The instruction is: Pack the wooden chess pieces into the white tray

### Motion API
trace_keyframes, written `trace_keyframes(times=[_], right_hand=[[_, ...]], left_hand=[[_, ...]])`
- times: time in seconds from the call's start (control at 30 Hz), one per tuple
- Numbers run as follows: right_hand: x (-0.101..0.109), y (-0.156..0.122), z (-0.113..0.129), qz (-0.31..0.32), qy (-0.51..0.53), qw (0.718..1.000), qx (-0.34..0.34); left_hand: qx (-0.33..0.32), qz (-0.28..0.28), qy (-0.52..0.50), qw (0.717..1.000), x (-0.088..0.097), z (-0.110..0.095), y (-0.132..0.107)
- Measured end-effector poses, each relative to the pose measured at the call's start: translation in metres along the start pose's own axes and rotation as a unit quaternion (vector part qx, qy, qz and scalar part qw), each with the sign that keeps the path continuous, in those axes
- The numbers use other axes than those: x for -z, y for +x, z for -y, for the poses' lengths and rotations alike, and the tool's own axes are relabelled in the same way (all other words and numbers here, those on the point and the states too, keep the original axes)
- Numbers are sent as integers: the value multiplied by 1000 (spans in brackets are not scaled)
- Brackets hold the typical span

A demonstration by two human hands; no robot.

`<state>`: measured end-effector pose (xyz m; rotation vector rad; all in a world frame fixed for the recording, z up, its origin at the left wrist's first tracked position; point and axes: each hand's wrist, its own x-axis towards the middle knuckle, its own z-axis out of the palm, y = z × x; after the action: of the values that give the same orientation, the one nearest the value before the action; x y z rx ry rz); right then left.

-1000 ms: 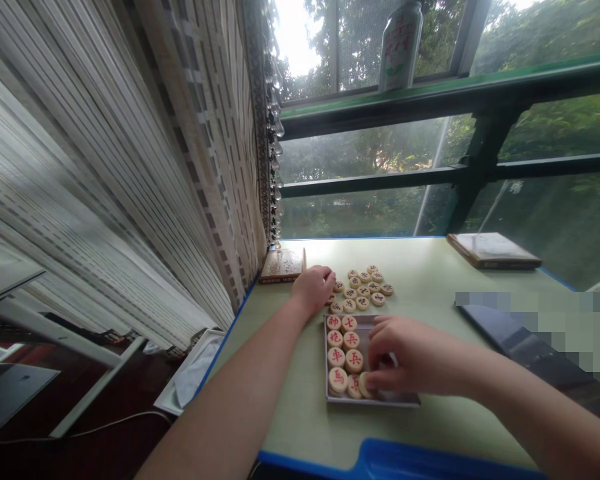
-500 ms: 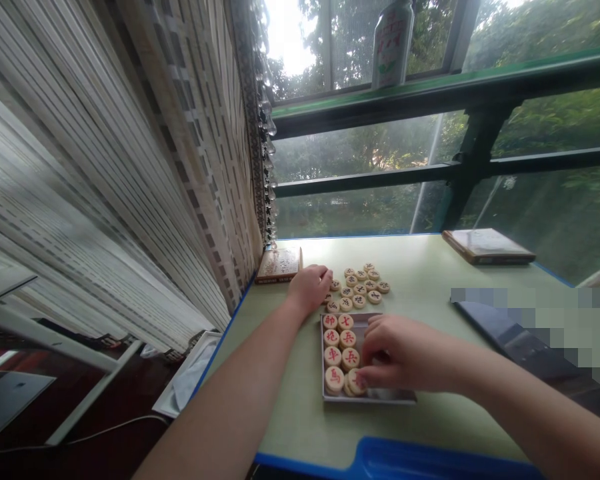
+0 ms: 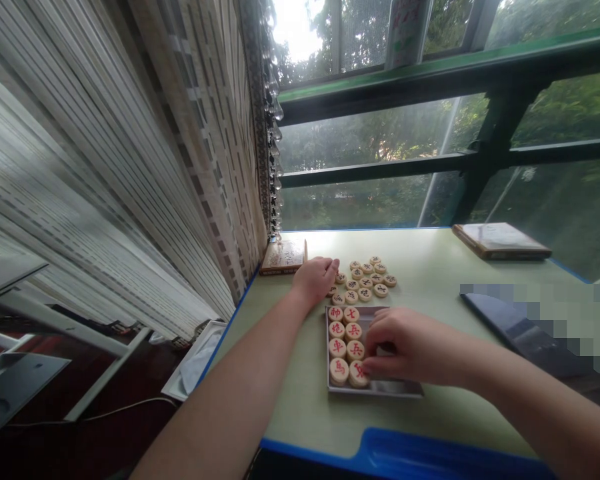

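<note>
Right grip: right hand [image 3: 405,347] is palm down over the tray [image 3: 380,395], fingers bent. Fingertips [image 3: 371,365] touch one piece [image 3: 357,375]. The thumb is hidden, so I cannot tell whether it pinches or only touches.
Left grip: left hand [image 3: 316,280] is loosely curled, knuckles up, on the left edge of the loose pieces [image 3: 370,280]. Whether it holds one cannot be told.
Right arm: the forearm enters from the lower right and lies low across the table [image 3: 430,267], wrist nearly straight.
Left arm: the forearm runs from the bottom edge up and rightward, outstretched, with the wrist on the table.
Piece: it lies flat, red mark up, at the near end of the tray's right column, touching its neighbours.
Tray: metal, between the hands and near the front edge. It holds two columns of four red-marked discs at its left side. The rest is covered by the right hand.
Loose pieces: a cluster on the table just beyond the tray, dark marks up.
Box [image 3: 283,257]: wooden, just left of the left hand, by the curtain [image 3: 130,167].
Book [image 3: 500,240]: far right corner, well apart from the hands.
Slab [image 3: 505,323]: dark and flat, right of the tray, partly blurred.
Window [image 3: 370,140]: behind the table, trees outside.
</note>
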<state>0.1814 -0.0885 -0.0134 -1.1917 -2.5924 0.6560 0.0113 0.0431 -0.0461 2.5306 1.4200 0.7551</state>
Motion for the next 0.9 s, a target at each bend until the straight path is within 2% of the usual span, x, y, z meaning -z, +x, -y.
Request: trace_keyframes(times=[0.3, 0.47, 0.6, 0.9], right_hand=[[4, -6, 11, -21, 35, 998, 37], [4, -7, 11, 19, 67, 996, 52], [1, -4, 9, -1, 66, 995, 76], [-2, 0, 9, -8, 75, 996, 53]], left_hand=[[3, 2, -5, 1000, 0, -1, 0], [8, 4, 6, 1000, 0, -1, 1], [10, 2, 19, 1000, -1, -1, 1], [-1, 2, 38, 999, -2, 0, 0]])
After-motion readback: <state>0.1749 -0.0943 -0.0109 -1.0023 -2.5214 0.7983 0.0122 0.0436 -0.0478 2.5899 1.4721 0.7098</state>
